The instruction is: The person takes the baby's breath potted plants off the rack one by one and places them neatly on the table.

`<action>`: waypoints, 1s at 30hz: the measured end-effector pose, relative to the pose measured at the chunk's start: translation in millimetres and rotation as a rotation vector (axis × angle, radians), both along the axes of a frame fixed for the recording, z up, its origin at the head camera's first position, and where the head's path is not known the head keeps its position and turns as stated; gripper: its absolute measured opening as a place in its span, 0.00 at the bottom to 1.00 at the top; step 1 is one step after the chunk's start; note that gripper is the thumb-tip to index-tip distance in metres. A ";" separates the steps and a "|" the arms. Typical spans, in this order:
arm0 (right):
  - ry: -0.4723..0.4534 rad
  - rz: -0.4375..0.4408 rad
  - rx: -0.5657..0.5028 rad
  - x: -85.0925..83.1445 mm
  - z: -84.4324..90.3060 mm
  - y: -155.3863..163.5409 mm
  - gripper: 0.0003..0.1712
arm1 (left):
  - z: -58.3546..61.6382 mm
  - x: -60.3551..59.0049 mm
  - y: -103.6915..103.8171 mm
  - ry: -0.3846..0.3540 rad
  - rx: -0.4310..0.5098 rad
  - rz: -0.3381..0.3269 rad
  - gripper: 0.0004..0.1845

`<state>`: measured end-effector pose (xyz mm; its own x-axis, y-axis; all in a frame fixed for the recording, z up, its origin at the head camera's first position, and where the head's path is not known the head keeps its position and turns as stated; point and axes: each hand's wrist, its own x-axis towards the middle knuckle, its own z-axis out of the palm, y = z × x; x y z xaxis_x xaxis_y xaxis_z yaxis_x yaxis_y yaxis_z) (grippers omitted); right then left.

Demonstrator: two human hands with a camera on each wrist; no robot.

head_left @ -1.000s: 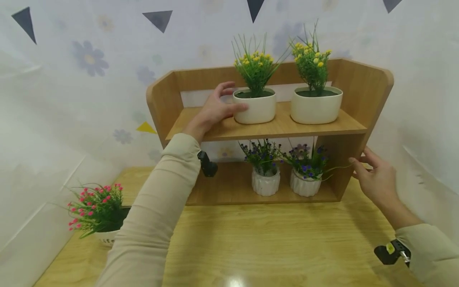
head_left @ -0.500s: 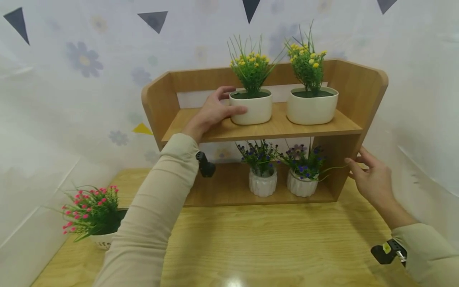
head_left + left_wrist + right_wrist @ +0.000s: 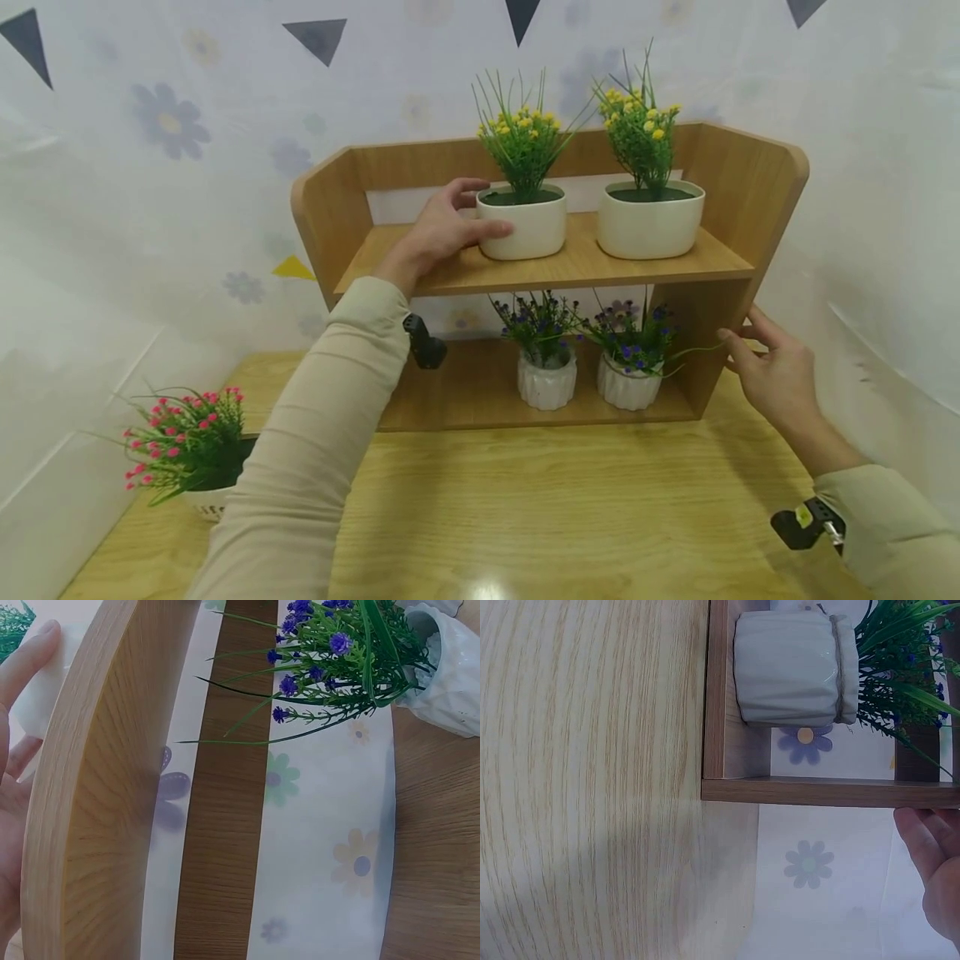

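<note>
My left hand (image 3: 442, 225) reaches to the upper tier of a two-tier wooden shelf (image 3: 551, 275). It grips the left end of an oval white flowerpot (image 3: 528, 235), thumb across the front and fingers behind the rim. Green grass and yellow flowers stand in this pot, which sits upright on the tier. Beside it, to the right, stands a similar flowerpot (image 3: 651, 227). My right hand (image 3: 780, 371) touches the outside of the shelf's right side panel; in the right wrist view its fingertips rest against that panel (image 3: 817, 793).
On the lower tier stand two ribbed white pots, one left (image 3: 547, 383) and one right (image 3: 628, 385), with purple-blue flowers. A pink-flowered plant (image 3: 183, 446) stands on the wooden table (image 3: 525, 508) at left, partly behind my left sleeve. A patterned sheet (image 3: 247, 167) hangs behind.
The head view has shifted slightly, so everything appears a little further left. Both hands keep their places on the flowerpot and the side panel.
</note>
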<state>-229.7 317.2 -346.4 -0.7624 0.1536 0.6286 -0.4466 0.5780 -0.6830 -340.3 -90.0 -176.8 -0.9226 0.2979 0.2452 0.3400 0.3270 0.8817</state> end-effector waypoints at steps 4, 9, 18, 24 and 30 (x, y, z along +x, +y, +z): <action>-0.009 0.002 -0.005 0.4 0.4 -1.0 0.32 | 1.4 1.8 -0.9 -0.001 0.012 -0.005 0.45; -0.027 0.002 -0.021 0.3 0.9 -2.2 0.32 | 1.2 5.3 -3.8 -0.015 0.036 0.005 0.45; -0.032 -0.009 -0.027 -1.3 -0.2 -1.8 0.31 | 1.3 15.8 -9.1 -0.051 0.106 0.005 0.44; -0.018 -0.025 -0.010 -1.0 1.6 -2.0 0.31 | 2.8 23.6 -11.8 -0.054 0.101 0.005 0.44; -0.040 -0.019 0.012 -0.4 3.3 -1.7 0.31 | 4.4 32.4 -15.9 -0.056 0.109 -0.005 0.44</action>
